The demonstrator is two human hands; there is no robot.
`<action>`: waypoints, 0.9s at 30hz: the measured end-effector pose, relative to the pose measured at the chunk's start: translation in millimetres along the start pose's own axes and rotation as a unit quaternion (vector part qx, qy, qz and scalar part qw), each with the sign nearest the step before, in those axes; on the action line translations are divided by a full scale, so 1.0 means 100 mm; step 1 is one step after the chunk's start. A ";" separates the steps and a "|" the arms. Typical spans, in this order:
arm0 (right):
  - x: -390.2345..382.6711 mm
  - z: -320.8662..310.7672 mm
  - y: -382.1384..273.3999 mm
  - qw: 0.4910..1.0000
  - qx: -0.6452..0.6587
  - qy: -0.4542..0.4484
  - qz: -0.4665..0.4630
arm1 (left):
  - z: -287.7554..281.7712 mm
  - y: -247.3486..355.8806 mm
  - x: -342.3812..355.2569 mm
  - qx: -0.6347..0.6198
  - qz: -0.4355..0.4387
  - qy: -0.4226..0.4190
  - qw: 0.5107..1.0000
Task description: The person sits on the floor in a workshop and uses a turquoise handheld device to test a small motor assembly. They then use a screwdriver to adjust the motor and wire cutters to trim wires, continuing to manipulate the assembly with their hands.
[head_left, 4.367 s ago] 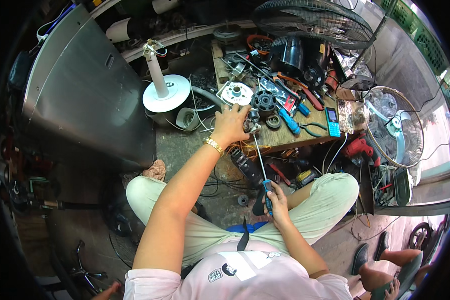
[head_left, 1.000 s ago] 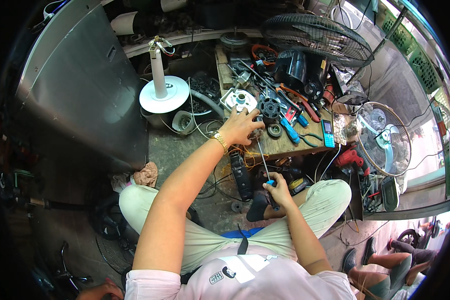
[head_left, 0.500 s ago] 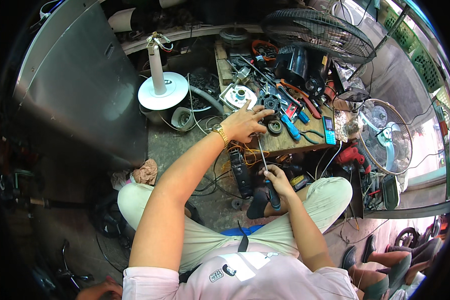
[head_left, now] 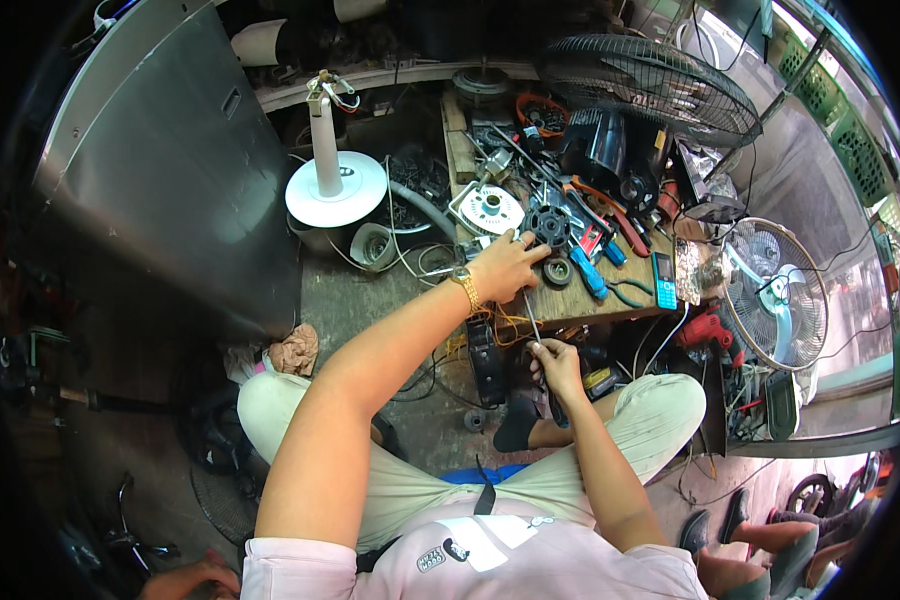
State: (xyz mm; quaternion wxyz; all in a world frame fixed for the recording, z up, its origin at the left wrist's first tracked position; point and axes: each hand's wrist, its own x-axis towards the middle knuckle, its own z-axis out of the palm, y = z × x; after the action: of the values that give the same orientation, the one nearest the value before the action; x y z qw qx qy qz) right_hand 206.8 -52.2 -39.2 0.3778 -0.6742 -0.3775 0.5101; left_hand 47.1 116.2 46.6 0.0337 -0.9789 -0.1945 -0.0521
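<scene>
On the near edge of a cluttered wooden bench [head_left: 570,305] my left hand [head_left: 505,268] lies curled over a small part that it mostly hides, beside a white fan motor housing [head_left: 505,210], a black round motor cover [head_left: 548,226] and a small dark ring [head_left: 556,272]. Lower down, my right hand [head_left: 556,370] grips a long screwdriver [head_left: 532,316], its shaft angled up to the part under my left hand. Its tip is hidden. Blue-handled pliers [head_left: 590,275] and a turquoise phone [head_left: 664,280] lie to the right of these.
A white fan stand [head_left: 330,185] is at the back left, beside a metal panel [head_left: 170,180]. A fan [head_left: 775,295], a red drill [head_left: 700,330] and a black fan cage [head_left: 650,85] are on the right. Another person's legs [head_left: 750,540] show at lower right.
My left hand has shifted slightly right over the part. My right hand has moved up along with the screwdriver and gripped higher. The whole view has shifted a little.
</scene>
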 end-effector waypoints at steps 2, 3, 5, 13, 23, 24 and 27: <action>0.01 -0.08 0.03 0.994 0.094 -0.046 0.008 | 0.03 0.03 0.04 0.013 -0.008 -0.010 1.000; 0.05 -0.10 0.04 0.996 0.075 -0.054 0.009 | 0.04 0.03 0.06 0.018 -0.011 -0.008 1.000; 0.05 -0.09 -0.02 0.999 0.026 -0.025 -0.001 | 0.06 0.03 0.04 0.027 -0.019 -0.007 0.999; 0.09 0.00 0.00 0.999 -0.016 0.014 -0.025 | 0.03 0.08 0.07 0.021 -0.036 0.000 0.999; 0.17 0.00 -0.18 0.990 -0.095 0.080 -0.060 | 0.05 0.07 0.05 0.016 -0.044 0.006 0.999; 0.17 0.01 -0.20 0.992 -0.078 0.086 -0.059 | 0.06 0.08 0.03 0.016 -0.044 0.021 0.999; 0.22 0.00 -0.19 0.999 0.036 0.037 0.002 | 0.06 0.10 0.02 0.037 -0.031 0.065 0.997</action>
State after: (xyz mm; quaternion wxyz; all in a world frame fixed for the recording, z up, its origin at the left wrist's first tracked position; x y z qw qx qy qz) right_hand 209.0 -23.8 -30.8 0.4140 -0.6796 -0.3431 0.4989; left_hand 53.5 108.4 40.5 0.0809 -0.9650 -0.2240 -0.1098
